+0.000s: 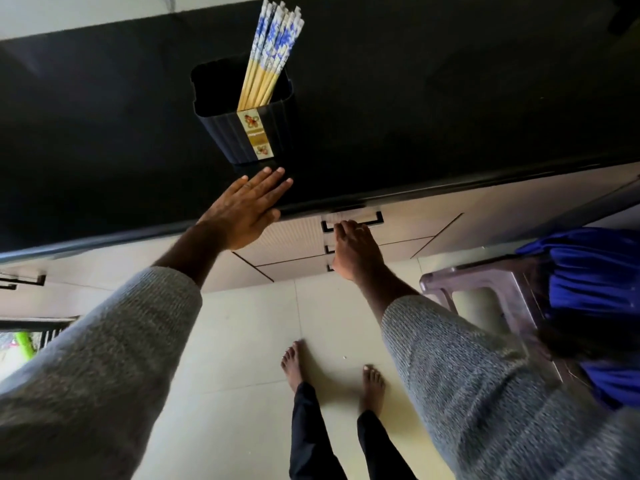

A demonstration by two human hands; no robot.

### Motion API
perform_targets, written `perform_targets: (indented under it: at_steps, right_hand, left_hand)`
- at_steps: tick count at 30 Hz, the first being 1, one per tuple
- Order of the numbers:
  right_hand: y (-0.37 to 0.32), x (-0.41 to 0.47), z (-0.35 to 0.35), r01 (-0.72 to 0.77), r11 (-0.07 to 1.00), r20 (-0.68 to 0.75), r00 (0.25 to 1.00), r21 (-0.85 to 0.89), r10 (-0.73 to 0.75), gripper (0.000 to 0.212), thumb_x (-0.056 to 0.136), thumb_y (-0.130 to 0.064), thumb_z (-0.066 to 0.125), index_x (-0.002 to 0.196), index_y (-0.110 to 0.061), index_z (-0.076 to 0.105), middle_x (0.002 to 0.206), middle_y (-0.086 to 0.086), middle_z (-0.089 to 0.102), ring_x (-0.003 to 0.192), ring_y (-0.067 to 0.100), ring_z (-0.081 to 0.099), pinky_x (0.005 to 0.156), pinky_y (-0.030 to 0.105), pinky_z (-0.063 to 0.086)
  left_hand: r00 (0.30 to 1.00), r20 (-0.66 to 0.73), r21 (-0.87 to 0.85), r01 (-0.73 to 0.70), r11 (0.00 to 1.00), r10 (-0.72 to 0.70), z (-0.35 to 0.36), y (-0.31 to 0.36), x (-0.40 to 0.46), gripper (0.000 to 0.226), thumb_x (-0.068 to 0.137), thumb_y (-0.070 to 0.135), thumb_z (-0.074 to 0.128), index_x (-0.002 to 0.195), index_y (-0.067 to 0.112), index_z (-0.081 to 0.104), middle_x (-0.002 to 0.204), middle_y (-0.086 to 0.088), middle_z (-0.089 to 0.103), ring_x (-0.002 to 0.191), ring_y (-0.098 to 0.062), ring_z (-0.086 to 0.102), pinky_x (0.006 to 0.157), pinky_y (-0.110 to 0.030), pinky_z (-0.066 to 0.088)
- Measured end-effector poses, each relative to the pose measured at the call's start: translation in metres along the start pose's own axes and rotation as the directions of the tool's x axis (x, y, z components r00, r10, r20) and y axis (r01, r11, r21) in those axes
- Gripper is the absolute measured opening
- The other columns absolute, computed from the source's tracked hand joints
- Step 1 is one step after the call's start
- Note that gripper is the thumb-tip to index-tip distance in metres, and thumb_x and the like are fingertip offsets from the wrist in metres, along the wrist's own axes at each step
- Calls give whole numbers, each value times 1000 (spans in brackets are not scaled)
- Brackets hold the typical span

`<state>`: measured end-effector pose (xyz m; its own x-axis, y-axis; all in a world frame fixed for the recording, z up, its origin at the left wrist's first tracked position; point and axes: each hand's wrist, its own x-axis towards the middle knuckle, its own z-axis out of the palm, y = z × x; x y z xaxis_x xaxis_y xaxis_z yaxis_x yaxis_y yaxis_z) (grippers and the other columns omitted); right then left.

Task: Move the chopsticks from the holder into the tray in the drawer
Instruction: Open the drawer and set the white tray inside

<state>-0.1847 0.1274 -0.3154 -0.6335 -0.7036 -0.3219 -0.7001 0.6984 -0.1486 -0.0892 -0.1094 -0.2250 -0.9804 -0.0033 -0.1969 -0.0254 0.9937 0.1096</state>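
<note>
A black ribbed holder (244, 119) stands on the black countertop (415, 98), with several chopsticks (272, 53) leaning in it, blue-and-white patterned on top and yellow below. My left hand (247, 209) lies flat and open on the counter edge just in front of the holder. My right hand (353, 247) reaches to the black handle (375, 218) of the top drawer (298, 237), fingers curled over it. The drawer is closed, so the tray inside is hidden.
Below the top drawer are more drawer fronts with small black handles. A purple plastic stool (491, 289) with blue cloth (595, 278) on it stands to the right. My bare feet are on the tiled floor (242, 341).
</note>
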Motion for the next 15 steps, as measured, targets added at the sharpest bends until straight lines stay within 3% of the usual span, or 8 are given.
perform_targets:
  at_steps: [3, 8, 15]
  right_hand:
    - [0, -10, 6, 25, 999, -31, 999, -27, -26, 58, 80, -20, 62, 134, -5, 47, 131, 13, 54, 122, 29, 50, 111, 41, 36]
    - [6, -34, 16, 76, 995, -48, 996, -70, -79, 71, 79, -19, 60, 145, -3, 38, 139, 14, 47, 128, 29, 46, 115, 42, 31]
    - [5, -66, 19, 90, 992, -29, 995, -93, -93, 73, 83, -22, 56, 149, -3, 32, 144, 15, 43, 132, 31, 42, 118, 43, 27]
  left_hand:
    - [1000, 3, -20, 10, 1000, -10, -3, 2, 0, 59, 108, 42, 25, 160, 32, 0, 169, 5, -8, 154, -16, -10, 124, -43, 1]
    - [999, 8, -25, 42, 999, -42, -3, 6, -1, 59, 108, 40, 25, 161, 32, 0, 169, 5, -8, 154, -16, -10, 125, -46, 2]
    - [996, 54, -34, 73, 997, -71, -7, 11, 0, 60, 108, 41, 25, 161, 33, -2, 168, 5, -10, 154, -16, -13, 126, -48, 1]
